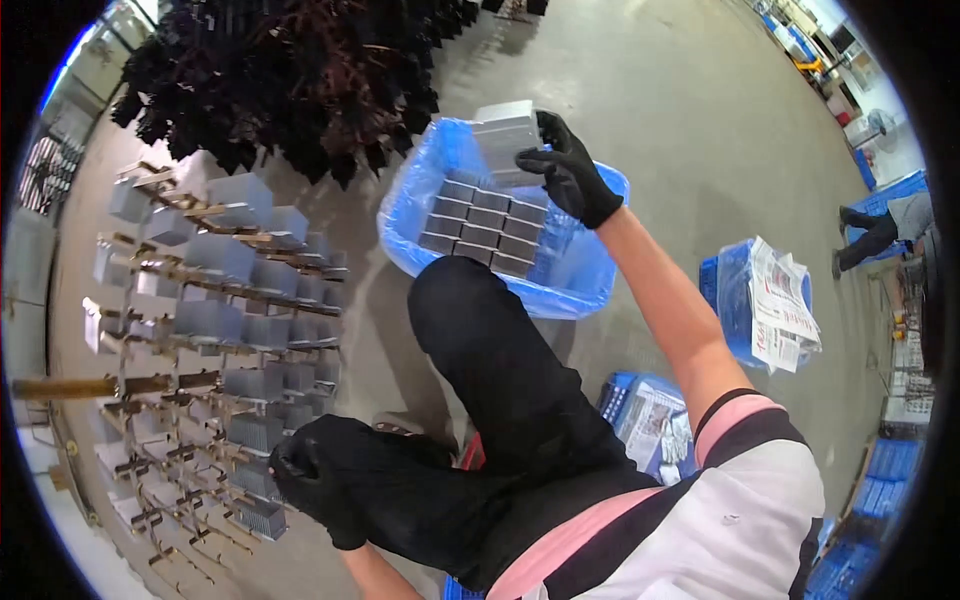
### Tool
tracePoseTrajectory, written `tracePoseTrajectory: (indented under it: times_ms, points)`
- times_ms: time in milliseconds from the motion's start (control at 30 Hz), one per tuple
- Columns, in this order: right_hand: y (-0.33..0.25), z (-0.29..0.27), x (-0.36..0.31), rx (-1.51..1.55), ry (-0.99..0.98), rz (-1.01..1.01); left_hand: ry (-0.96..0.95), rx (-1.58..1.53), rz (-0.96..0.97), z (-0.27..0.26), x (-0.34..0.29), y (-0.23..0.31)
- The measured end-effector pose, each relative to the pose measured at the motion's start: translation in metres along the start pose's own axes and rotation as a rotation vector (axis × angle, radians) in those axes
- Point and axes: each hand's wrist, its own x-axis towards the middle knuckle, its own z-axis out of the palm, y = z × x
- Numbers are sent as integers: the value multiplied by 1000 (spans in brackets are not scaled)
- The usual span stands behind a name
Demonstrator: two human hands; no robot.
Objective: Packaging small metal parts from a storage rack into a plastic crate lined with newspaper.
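My right hand (570, 175), in a black glove, grips a light grey metal block (507, 140) by its right side. The block is tilted above the far edge of a blue bin (598, 285) lined with clear plastic. Rows of darker grey metal blocks (485, 222) lie packed in that bin, with pale strips between the rows. My left hand (308, 480), also black-gloved, is low by my bent knee, beside the hanging blocks on the rack. Its fingers look curled; whatever they may hold is hidden against the dark trousers.
At left, a branched metal rack (125, 385) carries many grey blocks (220, 258). Dark hooked pieces (290, 80) hang in a mass at the far left. On the right are a blue crate with printed paper (780, 305) and another crate (650, 425). A person (890, 225) is at far right.
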Motion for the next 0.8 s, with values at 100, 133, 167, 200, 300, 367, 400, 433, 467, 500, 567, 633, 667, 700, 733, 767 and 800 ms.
tracePoseTrajectory:
  times_ms: [100, 133, 167, 200, 300, 367, 400, 433, 467, 500, 567, 633, 667, 700, 733, 767, 800]
  points:
    - [83, -90, 3, -81, 143, 46, 6, 117, 62, 8, 5, 12]
    - [116, -126, 2, -327, 180, 130, -10, 118, 59, 13, 5, 10]
    - [144, -154, -3, -575, 212, 213, -1, 190, 108, 15, 5, 3]
    - [167, -175, -8, -581, 215, 226, 10, 263, 155, 16, 4, -5]
    - [208, -228, -27, -1460, 151, 288, -19, 340, 167, 27, 1, -9]
    - [230, -192, -26, -1487, 137, 462, -40, 452, 92, 10, 2, -10]
    - [232, -189, -32, -1536, 166, 641, -64, 470, 104, 14, 5, -6]
    - [234, -186, -32, -1593, 190, 801, -75, 477, 94, 12, 6, -6]
    - [237, -185, -31, -1591, 184, 812, -86, 485, 83, 11, 7, -6]
    - [239, -197, -29, -1657, 165, 795, -101, 479, 73, 13, 8, -5]
    - [244, -214, -23, -1784, 115, 759, -119, 459, 39, 17, 9, 0]
    - [252, -224, -16, -1795, 89, 746, -131, 432, -31, 22, 9, 1]
    - [258, -224, -12, -1796, 61, 720, -137, 438, -35, 21, 9, 0]
    - [262, -225, -10, -1796, 34, 694, -147, 478, -48, 20, 9, -3]
    - [265, -226, -10, -1796, 27, 701, -158, 518, -61, 19, 10, -5]
    - [267, -228, -10, -1825, 14, 668, -168, 557, -73, 20, 10, -8]
    - [269, -230, -11, -1853, 2, 635, -175, 559, -75, 21, 11, -11]
